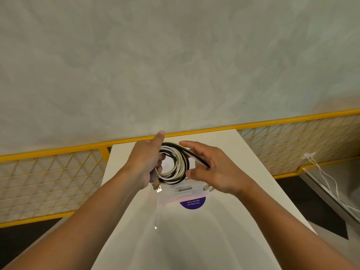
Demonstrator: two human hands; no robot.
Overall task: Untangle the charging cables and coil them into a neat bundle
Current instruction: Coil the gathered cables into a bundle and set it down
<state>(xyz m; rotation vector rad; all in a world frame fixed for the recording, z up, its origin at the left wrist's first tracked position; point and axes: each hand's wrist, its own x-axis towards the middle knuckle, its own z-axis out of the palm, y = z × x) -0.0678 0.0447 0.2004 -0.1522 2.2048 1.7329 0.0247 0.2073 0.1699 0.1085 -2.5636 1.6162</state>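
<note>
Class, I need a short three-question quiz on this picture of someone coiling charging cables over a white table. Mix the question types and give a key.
1. True or false: the cable coil lies flat on the white table, with no hand touching it.
2. Multiple choice: the metal USB plug sticks out just below which hand? A) left hand B) right hand C) neither
3. Fill in: the round sticker by the clear plastic case is ____ in colour.

Key: 1 false, both hands hold it up; 2 A; 3 purple.
</note>
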